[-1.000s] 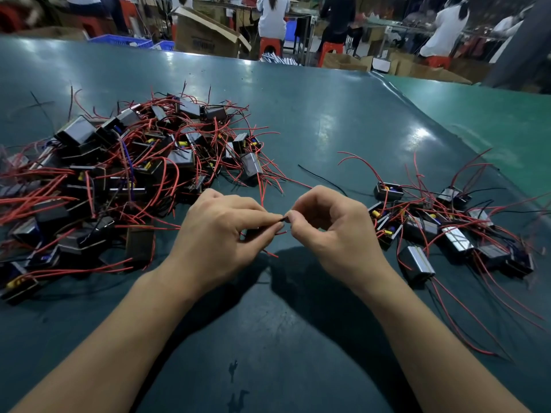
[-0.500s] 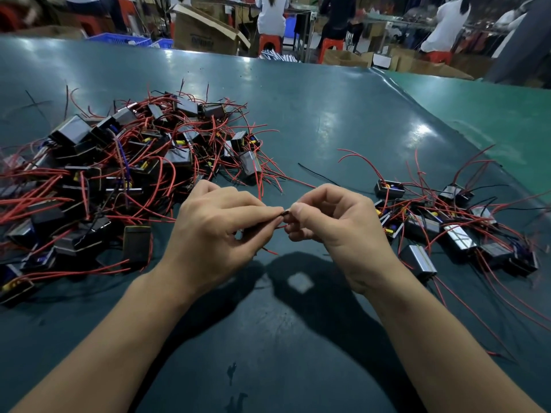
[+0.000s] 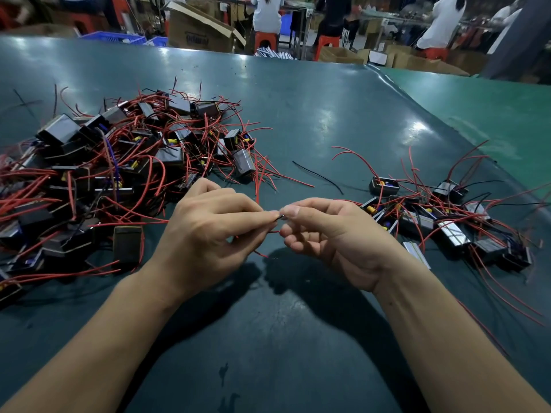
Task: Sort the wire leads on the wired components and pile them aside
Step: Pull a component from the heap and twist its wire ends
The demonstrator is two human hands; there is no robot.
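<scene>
My left hand point(image 3: 208, 231) and my right hand point(image 3: 325, 234) meet above the middle of the table, fingertips together, both pinching the ends of thin wire leads point(image 3: 278, 217). A red lead point(image 3: 261, 254) hangs below my left hand. The component these leads belong to is hidden inside my left hand. A big tangled pile of black wired components point(image 3: 119, 162) with red leads lies to the left. A smaller pile of wired components point(image 3: 441, 222) lies to the right, close to my right wrist.
The dark green table point(image 3: 298, 120) stretches ahead, with a lighter green table point(image 3: 492, 114) joining at the right. A loose black wire point(image 3: 319, 175) lies between the piles. Cardboard boxes point(image 3: 199, 31) and seated people are beyond the far edge.
Both hands stay at the same spot, fingertips together on the leads. My right hand's lower fingers have uncurled a little.
</scene>
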